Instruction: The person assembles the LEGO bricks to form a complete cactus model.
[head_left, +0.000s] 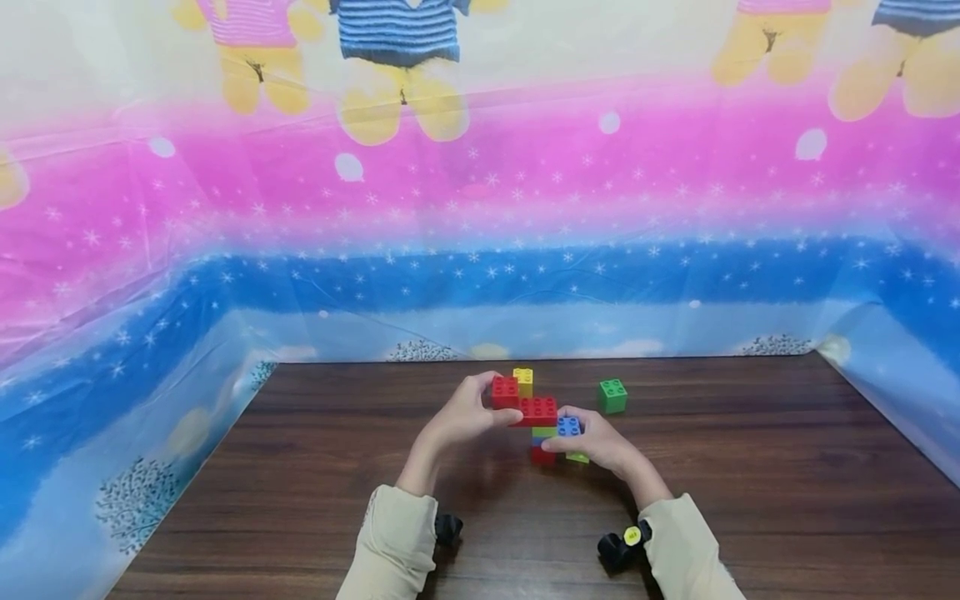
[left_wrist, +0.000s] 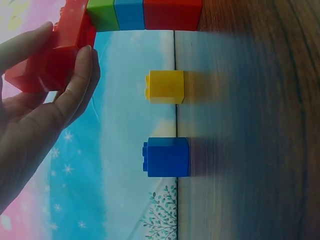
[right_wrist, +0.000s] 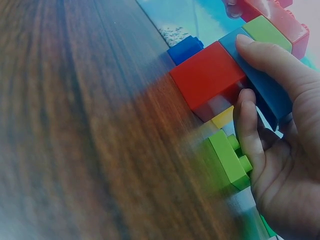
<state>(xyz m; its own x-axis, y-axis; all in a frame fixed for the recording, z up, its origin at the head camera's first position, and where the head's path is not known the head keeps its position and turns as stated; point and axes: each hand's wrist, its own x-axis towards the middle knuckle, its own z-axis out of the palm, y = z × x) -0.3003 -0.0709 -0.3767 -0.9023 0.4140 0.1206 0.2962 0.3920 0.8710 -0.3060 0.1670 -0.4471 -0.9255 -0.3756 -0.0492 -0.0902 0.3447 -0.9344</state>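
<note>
A stack of toy building bricks stands on the table, with a red brick [head_left: 543, 456] at its base, then a long blue brick [right_wrist: 265, 82] and a light green brick [left_wrist: 103, 15]. Across its top lies a longer red brick [head_left: 542, 409], with a smaller red brick [head_left: 505, 390] on its left end. My left hand [head_left: 467, 412] pinches these upper red bricks between thumb and fingers. On the stack's right side, my right hand [head_left: 597, 439] grips the blue brick, thumb against its near face. Below that hand sits another light green brick [right_wrist: 229, 160].
Behind the stack is a yellow brick [left_wrist: 166, 86]. A separate blue brick [left_wrist: 168, 157], hidden in the head view, stands left of it. A green brick [head_left: 612, 396] lies at the back right. Printed cloth [head_left: 525, 275] walls the table's [head_left: 750, 467] back and sides.
</note>
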